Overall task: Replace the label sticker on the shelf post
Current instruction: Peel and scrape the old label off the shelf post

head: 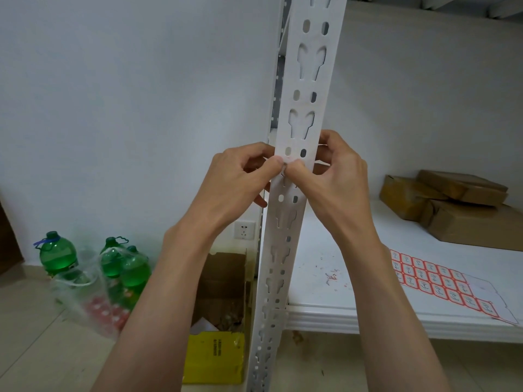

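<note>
The post (300, 154) is met from both sides at its front face; the left hand (240, 179) is curled, its thumb and forefinger brought together at a point just below a pair of oval holes; the right hand (334, 176) is curled likewise, its fingertips (295, 166) pressed against those of the left, so that a small scrap (seemingly the sticker (285, 159), faintly pink and mostly hidden) is pinched between them against the metal; whether each hand has its own grip on it cannot be told. Behind the right fingers the shelf (325, 315) is seen, with red and white shreds (331, 275) scattered below the right wrist; further right a label sheet (441, 281) lies flat, and brown parcels (452, 205) are stacked beyond it. Below the left forearm a carton (218, 349) stands open on the floor; left of it green bottles (124, 264) are gathered.
</note>
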The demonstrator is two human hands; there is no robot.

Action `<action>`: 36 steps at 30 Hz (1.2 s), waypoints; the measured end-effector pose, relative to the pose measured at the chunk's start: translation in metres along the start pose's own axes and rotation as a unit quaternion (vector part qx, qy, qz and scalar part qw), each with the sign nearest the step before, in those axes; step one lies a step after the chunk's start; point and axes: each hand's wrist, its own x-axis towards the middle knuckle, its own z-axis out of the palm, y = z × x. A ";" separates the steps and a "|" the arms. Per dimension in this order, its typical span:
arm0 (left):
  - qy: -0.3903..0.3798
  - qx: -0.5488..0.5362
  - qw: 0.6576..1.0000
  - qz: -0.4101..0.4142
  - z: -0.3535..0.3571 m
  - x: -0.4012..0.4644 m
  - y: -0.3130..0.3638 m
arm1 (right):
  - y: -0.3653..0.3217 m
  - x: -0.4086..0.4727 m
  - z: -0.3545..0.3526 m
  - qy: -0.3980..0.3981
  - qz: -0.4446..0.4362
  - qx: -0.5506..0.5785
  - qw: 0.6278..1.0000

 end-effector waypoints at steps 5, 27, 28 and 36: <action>-0.005 -0.002 1.000 -0.001 0.000 0.000 -0.002 | 0.002 0.002 -0.003 -0.021 0.004 -0.005 1.000; -0.008 -0.015 1.000 0.005 0.000 -0.001 0.000 | 0.003 0.003 -0.004 -0.029 0.005 -0.011 0.999; -0.008 -0.016 1.000 0.005 0.000 -0.001 0.000 | 0.003 0.003 -0.004 -0.032 0.006 -0.012 0.999; -0.003 -0.004 1.000 0.006 0.001 0.000 -0.004 | 0.002 0.003 -0.003 -0.022 0.010 -0.014 1.000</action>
